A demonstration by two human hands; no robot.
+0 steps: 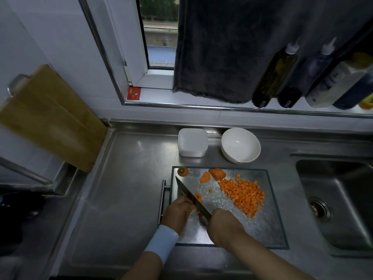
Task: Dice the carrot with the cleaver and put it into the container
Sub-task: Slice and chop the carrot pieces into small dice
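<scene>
A glass cutting board lies on the steel counter. A pile of diced carrot covers its right half. Two larger carrot chunks and the carrot's stem end sit along the far edge. My right hand grips the cleaver by its handle, the blade slanting toward the far left. My left hand, fingers curled, holds down carrot strips right beside the blade. The clear square container stands behind the board.
A white bowl sits next to the container. A sink opens at the right. A wooden board leans on the left wall. Bottles line the windowsill, beside a hanging dark towel.
</scene>
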